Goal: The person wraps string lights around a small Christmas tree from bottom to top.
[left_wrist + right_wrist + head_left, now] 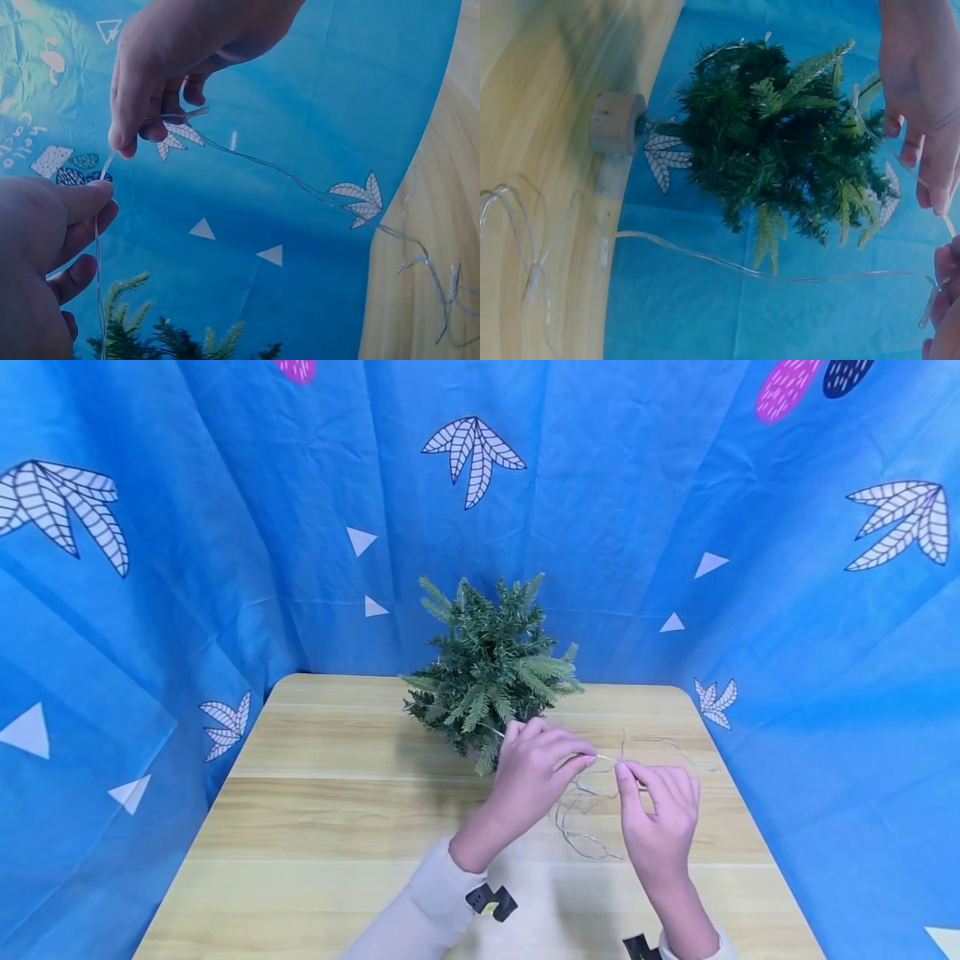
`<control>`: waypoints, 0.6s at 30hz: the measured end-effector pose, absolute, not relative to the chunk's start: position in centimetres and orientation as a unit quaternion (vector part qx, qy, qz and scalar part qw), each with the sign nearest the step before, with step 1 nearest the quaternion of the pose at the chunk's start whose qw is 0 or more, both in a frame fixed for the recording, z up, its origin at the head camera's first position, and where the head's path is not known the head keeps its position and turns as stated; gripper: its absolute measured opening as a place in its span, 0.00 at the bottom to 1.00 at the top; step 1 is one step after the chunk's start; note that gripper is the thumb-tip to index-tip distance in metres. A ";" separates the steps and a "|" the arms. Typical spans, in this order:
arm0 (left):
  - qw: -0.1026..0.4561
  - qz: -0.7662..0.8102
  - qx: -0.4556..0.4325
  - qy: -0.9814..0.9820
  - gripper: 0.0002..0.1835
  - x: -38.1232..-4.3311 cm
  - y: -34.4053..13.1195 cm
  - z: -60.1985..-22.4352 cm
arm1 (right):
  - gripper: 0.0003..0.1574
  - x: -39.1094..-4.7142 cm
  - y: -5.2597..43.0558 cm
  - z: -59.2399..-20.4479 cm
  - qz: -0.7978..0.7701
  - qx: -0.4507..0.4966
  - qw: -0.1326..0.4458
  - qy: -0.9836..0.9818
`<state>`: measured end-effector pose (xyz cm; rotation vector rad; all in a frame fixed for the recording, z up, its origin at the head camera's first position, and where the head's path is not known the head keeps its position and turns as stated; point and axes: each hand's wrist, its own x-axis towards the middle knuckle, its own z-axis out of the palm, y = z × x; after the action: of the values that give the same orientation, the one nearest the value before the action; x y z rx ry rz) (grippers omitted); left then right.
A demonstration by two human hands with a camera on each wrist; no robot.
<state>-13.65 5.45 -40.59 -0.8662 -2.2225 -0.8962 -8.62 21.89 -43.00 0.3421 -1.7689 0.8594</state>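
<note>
A small green artificial pine tree [487, 652] stands towards the back of the table. Clear string lights [727, 264] run from its branches to both hands. In front of the tree's right side, my left hand [534, 772] pinches the wire between thumb and fingers. Just to its right, my right hand [660, 818] pinches the same strand, leaving a short stretch [606, 758] between the fingertips. From the right hand the wire trails down to loose loops on the table. The right wrist view shows some wire lying in the tree's branches.
The tree has a round wooden base [615, 124], resting on the light wood table [315, 810]. More wire [592, 853] lies slack on the tabletop beneath the hands. A blue patterned curtain [615, 510] encloses the back and both sides.
</note>
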 end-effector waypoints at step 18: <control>0.243 -0.388 -0.241 -0.855 0.07 -14.7 7.5 -41.2 | 0.08 -7.3 25.4 -44.0 0.406 -0.020 0.320 -0.856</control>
<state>-14.66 7.46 -41.24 -0.6596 -2.3378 -1.0614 -7.25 25.41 -44.02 -0.0538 -2.2492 1.0684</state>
